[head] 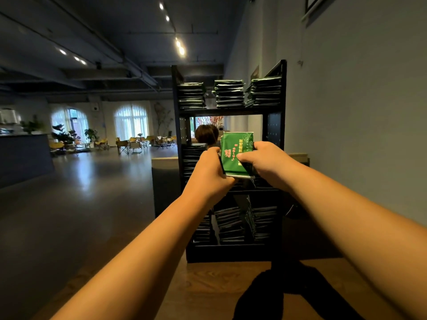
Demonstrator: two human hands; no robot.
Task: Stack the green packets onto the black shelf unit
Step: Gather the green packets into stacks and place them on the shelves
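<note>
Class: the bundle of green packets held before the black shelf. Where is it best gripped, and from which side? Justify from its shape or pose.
Grip the bundle of green packets at its two side edges, a hand from each side, as the left hand and right hand do. It is a flat stack held upright, so pinching front to back likely stops packets sliding apart.

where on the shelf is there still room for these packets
Free: the middle tier of the black shelf unit looks open between its left stack and the right side panel, though the held green packets hide its floor. Crowded: top tier, three stacks; bottom tier, stacks and leaning packets.
</note>
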